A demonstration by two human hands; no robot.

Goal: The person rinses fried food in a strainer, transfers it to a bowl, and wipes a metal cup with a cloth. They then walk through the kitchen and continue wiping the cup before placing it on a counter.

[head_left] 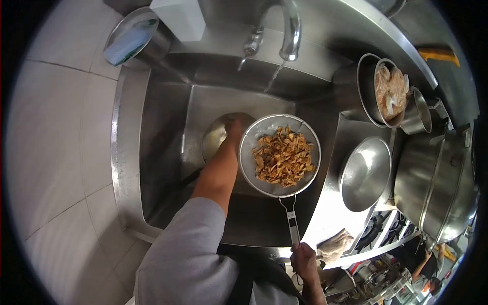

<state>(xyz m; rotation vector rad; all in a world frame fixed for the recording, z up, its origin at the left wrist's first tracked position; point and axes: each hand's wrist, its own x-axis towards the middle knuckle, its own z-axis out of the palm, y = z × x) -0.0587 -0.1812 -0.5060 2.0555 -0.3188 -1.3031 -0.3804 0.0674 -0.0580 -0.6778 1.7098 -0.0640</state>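
Observation:
In the head view, my right hand (304,262) is wrapped around the long handle of a round mesh strainer (248,160). The strainer is held level over the sink and carries a heap of brown, shrivelled pieces (284,157), which look like dried food. My left hand (234,129) reaches down to a round metal pan (212,138) on the sink floor. Its fingers are dim and partly hidden there, so their grip does not show. A dark handle (190,177) lies beside the pan, partly behind my left forearm.
A thin stream runs from the tap (290,51) at the sink's (203,99) back. To the right are a metal bowl (366,173), stacked pots with a plastic bag (391,91), a large pot (432,178) and a cloth (335,245). Another person (427,282) is at far lower right.

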